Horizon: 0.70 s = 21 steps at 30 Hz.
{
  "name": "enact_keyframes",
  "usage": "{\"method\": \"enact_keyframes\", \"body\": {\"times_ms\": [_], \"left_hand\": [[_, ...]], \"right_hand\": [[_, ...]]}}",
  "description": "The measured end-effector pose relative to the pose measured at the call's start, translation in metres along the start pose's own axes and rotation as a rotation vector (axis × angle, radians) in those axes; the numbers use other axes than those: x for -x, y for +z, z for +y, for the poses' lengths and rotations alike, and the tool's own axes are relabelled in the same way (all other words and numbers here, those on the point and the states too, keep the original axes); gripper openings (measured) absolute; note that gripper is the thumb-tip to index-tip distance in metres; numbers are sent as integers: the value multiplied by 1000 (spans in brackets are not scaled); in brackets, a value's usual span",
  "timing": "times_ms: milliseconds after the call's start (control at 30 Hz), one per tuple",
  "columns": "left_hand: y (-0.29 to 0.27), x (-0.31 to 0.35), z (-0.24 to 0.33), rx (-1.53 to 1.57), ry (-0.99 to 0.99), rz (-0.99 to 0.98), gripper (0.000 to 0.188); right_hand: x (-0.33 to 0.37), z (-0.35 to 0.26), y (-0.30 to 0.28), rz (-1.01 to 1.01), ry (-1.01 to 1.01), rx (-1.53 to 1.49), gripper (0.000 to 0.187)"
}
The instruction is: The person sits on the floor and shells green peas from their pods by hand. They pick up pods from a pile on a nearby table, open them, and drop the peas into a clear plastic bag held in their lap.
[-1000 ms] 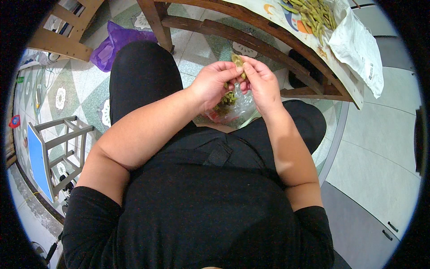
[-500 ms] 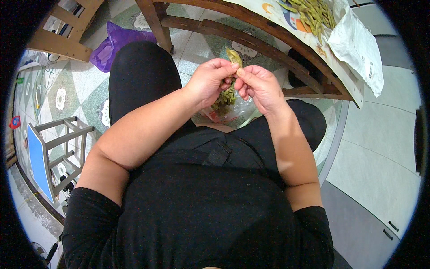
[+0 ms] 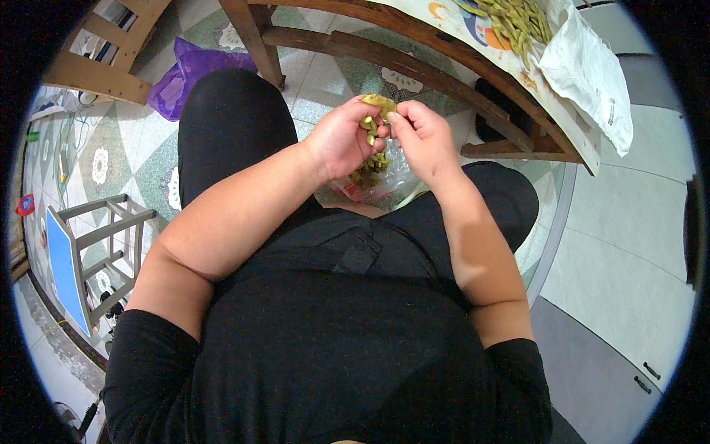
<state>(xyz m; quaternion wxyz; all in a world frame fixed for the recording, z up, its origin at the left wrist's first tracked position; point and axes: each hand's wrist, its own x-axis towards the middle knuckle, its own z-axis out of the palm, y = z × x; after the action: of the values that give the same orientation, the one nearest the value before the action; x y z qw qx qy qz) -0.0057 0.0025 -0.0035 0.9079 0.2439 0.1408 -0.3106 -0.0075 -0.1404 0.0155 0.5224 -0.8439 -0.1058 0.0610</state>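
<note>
We found the yellow-green pod (image 3: 379, 103) at twelve o'clock, pinched by both the left hand (image 3: 339, 142) and right hand (image 3: 427, 142); the left fingers also cupped what appeared to be loose beans (image 3: 370, 131). We judged the pod light, pliable and easily torn, best held near its ends. A clear bag (image 3: 397, 176) lay at six o'clock from it.

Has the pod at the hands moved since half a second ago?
Yes. The pod shifted slightly left and downward in view, farther from the white floor flower.
</note>
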Motion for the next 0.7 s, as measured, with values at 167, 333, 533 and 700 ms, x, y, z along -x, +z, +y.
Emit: {"method": "enact_keyframes", "body": {"times_ms": [167, 333, 533, 700], "left_hand": [[4, 2, 3, 57, -67, 20, 16], [8, 4, 4, 64, -81, 62, 16], [2, -1, 0, 16, -63, 76, 13], [0, -1, 2, 61, -94, 114, 12]], "right_hand": [[1, -8, -1, 46, -79, 201, 13], [0, -7, 0, 61, -43, 214, 16], [-1, 0, 1, 48, 86, 132, 16], [3, -14, 2, 79, -61, 358, 17]]}}
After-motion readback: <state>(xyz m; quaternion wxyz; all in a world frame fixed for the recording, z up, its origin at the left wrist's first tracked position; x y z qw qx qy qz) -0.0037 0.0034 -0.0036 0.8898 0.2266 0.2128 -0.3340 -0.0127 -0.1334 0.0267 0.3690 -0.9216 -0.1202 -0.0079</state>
